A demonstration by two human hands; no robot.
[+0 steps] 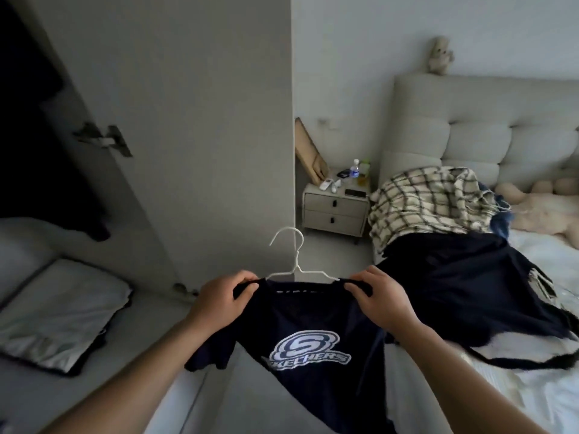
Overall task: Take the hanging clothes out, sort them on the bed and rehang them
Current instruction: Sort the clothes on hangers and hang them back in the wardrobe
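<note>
A navy T-shirt (313, 364) with a white and blue logo hangs in front of me on a white wire hanger (294, 261). My left hand (224, 297) pinches its left shoulder and my right hand (380, 297) pinches its right shoulder, both at the hanger's arms. On the bed (532, 386) to the right lie a dark navy garment (463, 286) and a cream plaid shirt (429, 202) behind it. The open wardrobe (37, 126) is dark at the left.
The wardrobe door (175, 120) stands open straight ahead. A nightstand (335, 211) with a bottle and small items is beyond it. Pillows in plastic (59, 311) lie low at the left. Plush toys (545, 202) rest by the padded headboard (476, 126).
</note>
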